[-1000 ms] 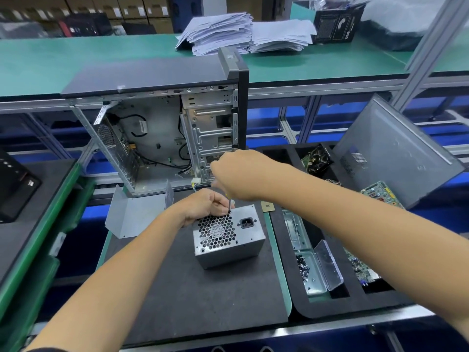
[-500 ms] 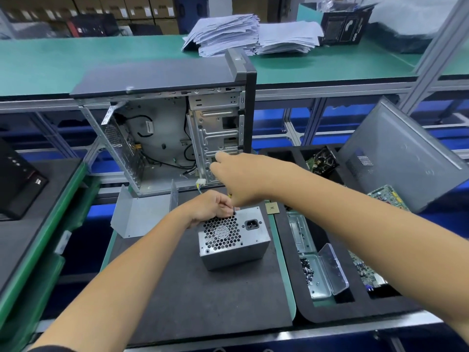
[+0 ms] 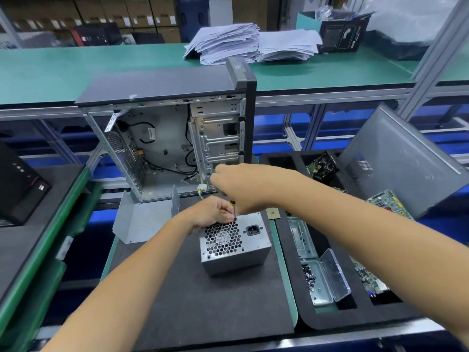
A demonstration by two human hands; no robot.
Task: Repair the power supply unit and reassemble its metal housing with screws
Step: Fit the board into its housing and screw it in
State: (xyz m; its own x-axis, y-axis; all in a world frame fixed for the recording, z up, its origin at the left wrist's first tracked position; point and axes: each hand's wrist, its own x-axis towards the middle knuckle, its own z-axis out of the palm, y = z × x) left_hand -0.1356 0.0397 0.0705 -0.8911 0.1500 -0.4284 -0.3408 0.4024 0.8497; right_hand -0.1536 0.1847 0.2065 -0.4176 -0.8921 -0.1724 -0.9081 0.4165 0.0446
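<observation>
Power supply unit (image 3: 234, 246) wants steadying: left hand (image 3: 213, 212) fingers grip its rear edge; right hand (image 3: 238, 189) fingers hold the screwdriver (image 3: 234, 210); keep it upright.

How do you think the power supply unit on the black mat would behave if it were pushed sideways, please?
The power supply unit is a squat metal box lying flat, so it would probably slide, not tip. The mat looks matte and may resist sliding. It seems dense for its size; the left hand appears to steady it while the right hand drives the screwdriver.

green workbench (image 3: 76, 69), aluminium frame post (image 3: 436, 54), stacked cardboard boxes (image 3: 63, 11)
</observation>
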